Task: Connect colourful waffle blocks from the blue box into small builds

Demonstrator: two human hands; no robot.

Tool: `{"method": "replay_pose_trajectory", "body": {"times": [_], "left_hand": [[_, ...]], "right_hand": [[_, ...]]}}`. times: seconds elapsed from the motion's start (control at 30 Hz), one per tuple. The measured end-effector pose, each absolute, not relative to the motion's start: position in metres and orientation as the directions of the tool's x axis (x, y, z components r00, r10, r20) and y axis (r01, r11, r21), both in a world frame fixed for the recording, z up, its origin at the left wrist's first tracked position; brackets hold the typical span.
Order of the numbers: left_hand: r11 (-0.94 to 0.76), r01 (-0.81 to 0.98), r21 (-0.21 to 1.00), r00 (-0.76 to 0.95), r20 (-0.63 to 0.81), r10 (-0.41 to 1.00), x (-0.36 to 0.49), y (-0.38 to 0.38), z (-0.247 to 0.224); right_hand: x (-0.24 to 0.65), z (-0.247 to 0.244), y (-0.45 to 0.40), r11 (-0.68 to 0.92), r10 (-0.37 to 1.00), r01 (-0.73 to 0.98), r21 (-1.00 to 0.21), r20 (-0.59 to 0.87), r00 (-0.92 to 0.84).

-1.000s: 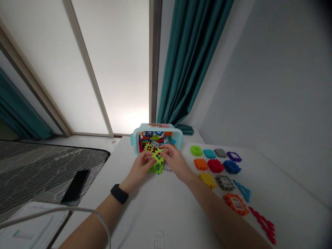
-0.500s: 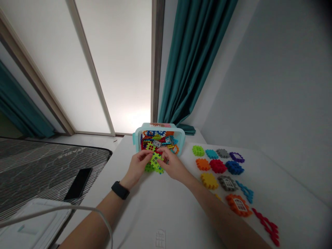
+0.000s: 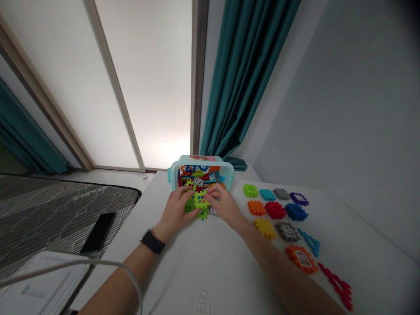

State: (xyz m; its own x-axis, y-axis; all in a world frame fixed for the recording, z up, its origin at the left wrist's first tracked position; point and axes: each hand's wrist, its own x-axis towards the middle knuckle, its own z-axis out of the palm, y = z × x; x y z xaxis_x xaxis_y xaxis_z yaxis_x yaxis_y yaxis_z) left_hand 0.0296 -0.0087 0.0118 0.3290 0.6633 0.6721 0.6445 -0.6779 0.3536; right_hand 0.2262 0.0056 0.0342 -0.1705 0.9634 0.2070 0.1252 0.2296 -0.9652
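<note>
Lime green toothed plastic pieces (image 3: 201, 200) are between my two hands, just in front of a pale blue bin (image 3: 230, 175) full of mixed coloured pieces. My left hand (image 3: 176, 210) has its fingers around the left side of the green pieces, its thumb at their lower edge. The thumb and fingertips of my right hand (image 3: 223, 204) pinch the right edge of the upper green piece. A grey window piece (image 3: 214, 211) lies partly hidden beside my right hand.
Stacks of toothed pieces stand in rows at the right, including a red stack (image 3: 275, 210) and an orange one (image 3: 301, 259). A clear window piece (image 3: 203, 302) lies near the front. At the left are a black phone (image 3: 98, 232), a white lid (image 3: 42, 280) and a cable (image 3: 108, 263).
My left thumb has moved down, and my right hand has shifted slightly right. The green piece between them has turned and sits more level.
</note>
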Motion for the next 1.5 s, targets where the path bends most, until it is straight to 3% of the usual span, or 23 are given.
{"method": "replay_pose_trajectory", "body": {"times": [0.1, 0.23, 0.4, 0.57, 0.7, 0.9, 1.33, 1.5], "left_hand": [[-0.664, 0.666, 0.34, 0.319, 0.675, 0.666, 0.026, -0.007, 0.013], [-0.651, 0.665, 0.366, 0.301, 0.666, 0.682, 0.024, -0.006, 0.012], [-0.642, 0.664, 0.383, 0.294, 0.656, 0.695, 0.025, -0.008, 0.013], [-0.635, 0.656, 0.409, 0.276, 0.653, 0.705, 0.028, -0.008, 0.011], [-0.617, 0.641, 0.456, 0.237, 0.647, 0.725, 0.032, -0.007, 0.008], [-0.663, 0.663, 0.348, 0.329, 0.66, 0.676, 0.032, -0.009, 0.01], [-0.72, 0.614, 0.323, 0.448, 0.608, 0.655, 0.029, -0.012, 0.016], [-0.688, 0.616, 0.384, 0.369, 0.63, 0.683, 0.028, -0.011, 0.016]], "right_hand": [[0.236, 0.038, 0.007, 0.396, 0.912, 0.295, -0.869, 0.334, -0.239], [0.251, 0.046, 0.007, 0.671, 0.738, 0.465, -0.578, 0.454, -0.5], [0.259, 0.047, 0.009, 0.721, 0.693, 0.534, -0.443, 0.444, -0.567], [0.255, 0.048, 0.007, 0.706, 0.707, 0.506, -0.496, 0.447, -0.548], [0.245, 0.049, 0.003, 0.585, 0.787, 0.399, -0.706, 0.376, -0.489], [0.239, 0.045, 0.007, 0.464, 0.874, 0.288, -0.838, 0.378, -0.306], [0.242, 0.049, 0.006, 0.435, 0.873, 0.307, -0.846, 0.312, -0.375], [0.247, 0.054, 0.005, 0.536, 0.836, 0.424, -0.73, 0.386, -0.391]]}}
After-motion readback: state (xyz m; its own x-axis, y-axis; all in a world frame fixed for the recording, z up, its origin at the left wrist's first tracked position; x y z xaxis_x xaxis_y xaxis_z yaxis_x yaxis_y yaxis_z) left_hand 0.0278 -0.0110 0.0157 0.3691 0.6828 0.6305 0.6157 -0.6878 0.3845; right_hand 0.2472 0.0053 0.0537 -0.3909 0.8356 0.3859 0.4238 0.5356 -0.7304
